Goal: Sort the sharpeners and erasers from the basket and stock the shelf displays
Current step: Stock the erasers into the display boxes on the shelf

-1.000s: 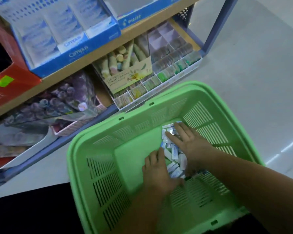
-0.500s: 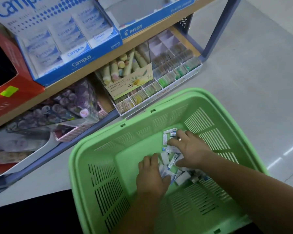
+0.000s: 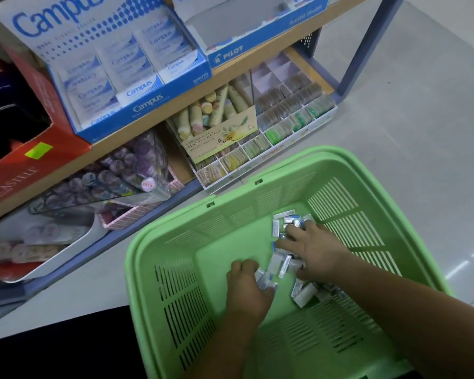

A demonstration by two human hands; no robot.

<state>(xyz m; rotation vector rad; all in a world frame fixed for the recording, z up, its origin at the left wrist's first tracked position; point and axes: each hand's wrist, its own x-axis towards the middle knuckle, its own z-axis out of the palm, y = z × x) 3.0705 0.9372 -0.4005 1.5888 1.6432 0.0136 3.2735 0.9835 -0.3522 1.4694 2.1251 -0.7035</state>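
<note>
Clutching white-blue wrapped erasers [image 3: 304, 295], the left hand [image 3: 248, 287] curls; right hand [image 3: 316, 250] rests spread.

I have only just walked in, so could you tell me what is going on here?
A person is sorting through small wrapped packets in a green basket that sits on the floor beside the shelf. The left hand grips a few packets, and the right hand lies spread on the pile. Both hands are inside the basket; neither is at the divided tray on the lower shelf.
</note>
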